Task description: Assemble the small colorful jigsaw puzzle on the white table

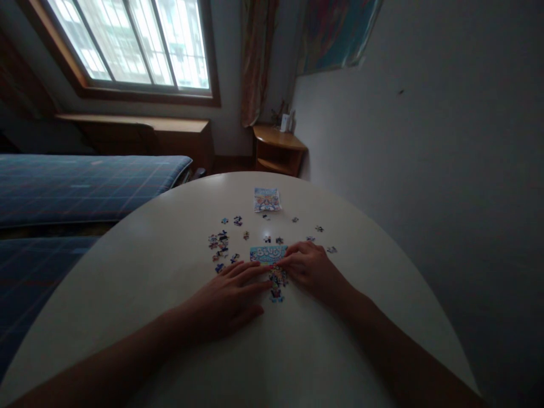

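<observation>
A partly joined jigsaw puzzle [264,253] lies on the white round table [170,249], its blue top strip showing light lettering. A narrow column of joined pieces [277,288] runs down from it towards me. My left hand [232,294] rests flat with fingers stretched out, the fingertips touching the puzzle's lower left side. From the right, my right hand [312,269] has its thumb and fingers drawn together at the puzzle's lower edge, on a puzzle piece mostly hidden by the fingertips. Loose puzzle pieces [223,241] lie clustered to the left.
Several more loose pieces [319,229] are scattered beyond the puzzle and to its right. A printed picture sheet [267,200] lies near the table's far edge. A bed with a plaid mattress [85,181] stands at left, a corner shelf [278,137] behind, a wall at right.
</observation>
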`<state>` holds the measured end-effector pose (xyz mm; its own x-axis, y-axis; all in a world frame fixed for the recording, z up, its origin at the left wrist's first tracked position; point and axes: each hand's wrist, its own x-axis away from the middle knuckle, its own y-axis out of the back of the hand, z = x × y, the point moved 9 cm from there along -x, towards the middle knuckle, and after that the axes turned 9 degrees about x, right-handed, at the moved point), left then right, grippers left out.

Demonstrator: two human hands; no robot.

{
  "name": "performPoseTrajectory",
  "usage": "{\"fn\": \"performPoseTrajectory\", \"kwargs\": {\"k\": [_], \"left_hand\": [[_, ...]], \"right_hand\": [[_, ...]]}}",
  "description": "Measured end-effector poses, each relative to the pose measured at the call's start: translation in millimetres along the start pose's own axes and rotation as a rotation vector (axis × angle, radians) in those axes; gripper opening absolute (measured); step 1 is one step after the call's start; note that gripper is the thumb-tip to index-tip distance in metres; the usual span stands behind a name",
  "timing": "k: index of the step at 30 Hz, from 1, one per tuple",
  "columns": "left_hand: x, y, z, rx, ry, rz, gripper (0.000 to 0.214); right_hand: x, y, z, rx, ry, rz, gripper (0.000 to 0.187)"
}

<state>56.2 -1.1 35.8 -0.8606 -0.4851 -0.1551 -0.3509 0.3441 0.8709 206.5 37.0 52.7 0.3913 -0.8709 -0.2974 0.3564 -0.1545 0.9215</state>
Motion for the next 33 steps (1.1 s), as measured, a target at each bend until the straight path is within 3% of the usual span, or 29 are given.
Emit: {"fn": "performPoseTrajectory", "kwargs": {"k": [4,8,13,15,19,23,29,33], "left_hand": [[0,1.0,0,0.003,0.001,-0.010,0.044],[0,2.7,-2,0.023,-0.009,-0.020,0.044],[0,3.6,-3,0.021,-0.003,-0.016,0.043],[1,2.5,-3,0.007,-0.010,-0.008,0.043],[1,1.6,-2,-0.006,-0.016,-0.010,0.043],[1,0.6,-1,-0.021,-0.007,0.007,0.043],[1,3.3,-2,0.021,-0.025,-0.048,0.042],[2,11.3,7,0.017,0.019,-0.161,0.036]], "right_hand": [[1,8,8,0.035,0.056,-0.038,0.017],[1,10,13,0.048,0.105,0.022,0.017],[3,34,-13,-0.013,0.002,-0.008,0.015],[6,39,-25,-0.043,-0.053,0.058,0.014],[16,33,-33,-0.112,-0.146,0.264,0.011],[22,23,-27,-0.103,-0.161,0.383,0.016],[22,18,-23,-0.110,-0.160,0.412,0.013],[22,18,-16,-0.111,-0.125,0.411,0.013]]}}
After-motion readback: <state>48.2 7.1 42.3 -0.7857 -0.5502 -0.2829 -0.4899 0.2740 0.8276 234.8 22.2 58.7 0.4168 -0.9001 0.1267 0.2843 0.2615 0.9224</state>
